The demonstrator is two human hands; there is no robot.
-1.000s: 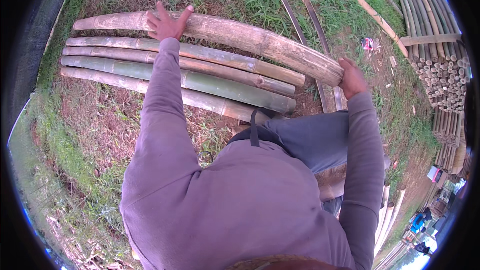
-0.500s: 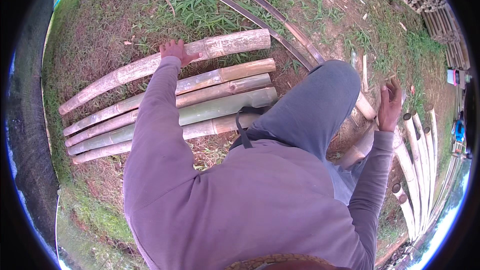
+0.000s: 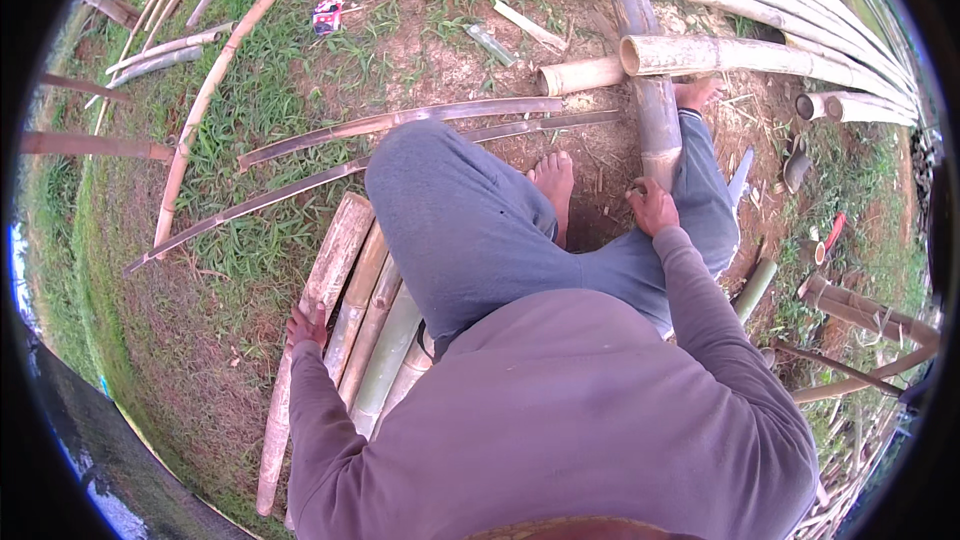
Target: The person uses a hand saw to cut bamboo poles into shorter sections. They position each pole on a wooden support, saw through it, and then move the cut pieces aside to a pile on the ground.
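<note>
My left hand (image 3: 307,327) is wrapped over a pale, weathered bamboo pole (image 3: 325,280), the outermost of several lying side by side at my left. Beside it are a tan bamboo pole (image 3: 358,308) and a green bamboo pole (image 3: 388,358), partly covered by my arm and body. With its fingers curled, my right hand (image 3: 653,208) rests against my leg at the near end of a short, dark bamboo log (image 3: 656,120). Whether anything is in those fingers is hidden. A thick pale bamboo pole (image 3: 740,55) lies across the dark log.
Two split bamboo strips (image 3: 400,120) stretch over the grass ahead of my knee. Several long bamboo poles (image 3: 790,0) fan out at the far right. A red-handled tool (image 3: 834,230) lies at the right. My bare foot (image 3: 553,185) stands on bare soil.
My view has turned to the right. The left hand stays on the same pale pole. My right hand, raised with fingers partly apart before, is now curled at the dark log's near end.
</note>
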